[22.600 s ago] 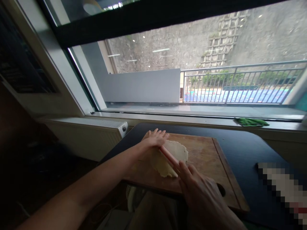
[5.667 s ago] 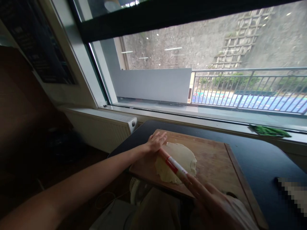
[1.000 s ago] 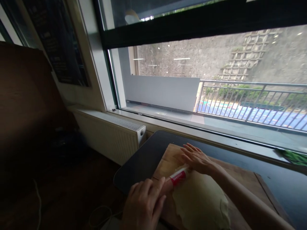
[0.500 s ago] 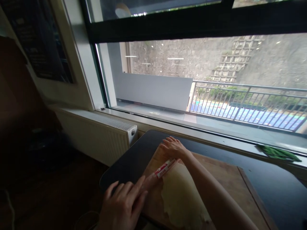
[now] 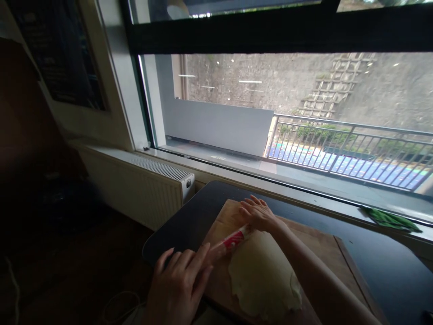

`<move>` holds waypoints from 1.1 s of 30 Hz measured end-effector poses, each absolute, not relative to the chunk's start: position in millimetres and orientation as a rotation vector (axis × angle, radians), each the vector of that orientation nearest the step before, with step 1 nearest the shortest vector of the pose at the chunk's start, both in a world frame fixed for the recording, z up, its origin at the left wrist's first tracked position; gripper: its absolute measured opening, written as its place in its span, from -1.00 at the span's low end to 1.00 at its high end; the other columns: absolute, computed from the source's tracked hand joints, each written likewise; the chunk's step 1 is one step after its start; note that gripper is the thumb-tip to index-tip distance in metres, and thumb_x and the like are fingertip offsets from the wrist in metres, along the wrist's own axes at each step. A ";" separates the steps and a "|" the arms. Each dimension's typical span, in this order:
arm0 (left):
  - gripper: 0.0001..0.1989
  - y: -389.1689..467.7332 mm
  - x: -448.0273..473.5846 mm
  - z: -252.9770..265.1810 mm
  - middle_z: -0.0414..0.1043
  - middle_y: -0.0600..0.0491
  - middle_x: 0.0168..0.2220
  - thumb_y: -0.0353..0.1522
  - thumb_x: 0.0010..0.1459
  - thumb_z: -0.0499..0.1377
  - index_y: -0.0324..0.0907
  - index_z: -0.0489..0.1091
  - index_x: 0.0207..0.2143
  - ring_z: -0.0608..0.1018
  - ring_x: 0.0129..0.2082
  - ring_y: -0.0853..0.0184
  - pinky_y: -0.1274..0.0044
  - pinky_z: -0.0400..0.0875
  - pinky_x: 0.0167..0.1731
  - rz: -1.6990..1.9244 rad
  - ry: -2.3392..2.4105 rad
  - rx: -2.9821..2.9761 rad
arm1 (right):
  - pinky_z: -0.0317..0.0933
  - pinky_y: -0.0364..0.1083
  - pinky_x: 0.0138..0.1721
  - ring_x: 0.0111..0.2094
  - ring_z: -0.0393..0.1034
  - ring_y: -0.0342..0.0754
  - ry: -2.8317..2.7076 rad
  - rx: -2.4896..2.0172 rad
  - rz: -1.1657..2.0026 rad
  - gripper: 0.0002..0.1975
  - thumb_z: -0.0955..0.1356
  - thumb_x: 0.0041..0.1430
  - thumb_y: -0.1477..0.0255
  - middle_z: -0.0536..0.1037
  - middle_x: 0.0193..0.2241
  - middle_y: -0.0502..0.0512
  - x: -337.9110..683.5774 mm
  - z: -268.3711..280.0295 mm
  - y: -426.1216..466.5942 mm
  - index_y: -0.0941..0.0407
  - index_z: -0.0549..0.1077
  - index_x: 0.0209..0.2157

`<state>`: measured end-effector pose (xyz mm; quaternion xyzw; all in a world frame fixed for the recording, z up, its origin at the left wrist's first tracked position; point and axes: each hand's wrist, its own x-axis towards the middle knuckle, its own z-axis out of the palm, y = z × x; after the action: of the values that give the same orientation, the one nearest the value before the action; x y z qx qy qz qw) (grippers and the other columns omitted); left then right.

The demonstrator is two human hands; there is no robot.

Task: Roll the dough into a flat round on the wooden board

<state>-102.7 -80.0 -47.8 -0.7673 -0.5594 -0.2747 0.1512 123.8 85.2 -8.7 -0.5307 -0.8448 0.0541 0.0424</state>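
Observation:
A pale, flattened sheet of dough [image 5: 264,275] with ragged edges lies on a wooden board [image 5: 314,237]. Across its upper left edge runs a slim rolling pin [image 5: 233,240], with a red and white label around it. My left hand [image 5: 181,277] is on the near end, the pin passing between thumb and index finger while the other fingers are loosely spread. Over the far end lies my right hand [image 5: 259,214], palm down, fingers stretched out. That end of the pin is hidden under the palm. My right forearm covers part of the dough's right side.
The board rests on a dark table [image 5: 176,230] with rounded corners, beside a window sill [image 5: 209,171]. A white radiator [image 5: 142,185] stands left of the table. A green cloth [image 5: 390,219] lies on the sill at right. A pale cable [image 5: 123,295] loops at lower left.
The rolling pin has turned, its label now showing more red than lettering. Both hands have shifted slightly right in view, and more of the dough's right side shows. The camera has moved a little too.

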 end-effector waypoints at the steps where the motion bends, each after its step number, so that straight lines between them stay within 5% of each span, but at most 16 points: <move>1: -0.64 -79.2 -105.4 -49.3 0.44 0.09 -0.35 -0.26 0.20 0.06 -0.06 0.29 0.05 0.46 -0.32 0.31 0.27 0.13 -0.07 -0.770 -1.633 -2.189 | -0.25 0.12 0.17 0.26 -0.23 0.08 -2.586 -1.619 0.169 -0.40 -0.04 0.26 0.06 0.16 0.20 0.09 112.6 -8.6 98.3 0.05 0.22 0.14; 10: -0.63 -84.3 -91.1 -40.2 0.41 0.02 -0.23 -0.31 0.18 0.06 -0.05 0.28 0.06 0.43 -0.25 0.28 0.27 0.13 -0.04 -0.817 -1.558 -2.210 | -0.21 0.12 0.17 0.27 -0.29 0.06 -2.602 -1.630 0.217 -0.43 -0.08 0.28 0.09 0.13 0.22 -0.01 156.4 -6.7 39.7 -0.03 0.24 0.12; 14: -0.66 -81.0 -84.1 -34.8 0.41 0.03 -0.21 -0.33 0.18 0.06 -0.05 0.32 0.03 0.41 -0.24 0.26 0.26 0.14 -0.04 -0.847 -1.572 -2.220 | -0.23 0.10 0.19 0.27 -0.24 0.04 -2.556 -1.685 0.200 -0.36 -0.06 0.26 0.06 0.10 0.23 0.11 182.7 -7.6 6.6 0.11 0.10 0.21; 26: -0.65 -75.3 -99.0 -40.9 0.44 0.03 -0.25 -0.31 0.21 0.02 -0.10 0.30 0.05 0.45 -0.27 0.25 0.23 0.12 -0.02 -0.739 -1.683 -2.166 | -0.16 0.11 0.15 0.25 -0.16 0.12 -2.532 -1.643 0.188 -0.44 -0.02 0.29 0.12 0.19 0.18 0.17 122.3 -4.7 88.3 0.11 0.31 0.07; 33: -0.66 -68.5 -70.9 -22.4 0.41 0.04 -0.15 -0.37 0.15 0.10 -0.01 0.34 0.00 0.39 -0.14 0.20 0.16 -0.01 0.06 -0.810 -1.666 -2.256 | -0.22 0.06 0.23 0.28 -0.30 -0.02 -2.431 -1.727 0.146 -0.38 -0.02 0.28 0.13 -0.09 0.28 0.09 196.9 -15.3 -42.8 0.16 -0.03 0.26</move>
<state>-70.9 -68.5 -22.4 -0.7680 -0.5671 -0.2759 0.1112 196.9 -42.8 -15.3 -0.5767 -0.8118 0.0489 0.0777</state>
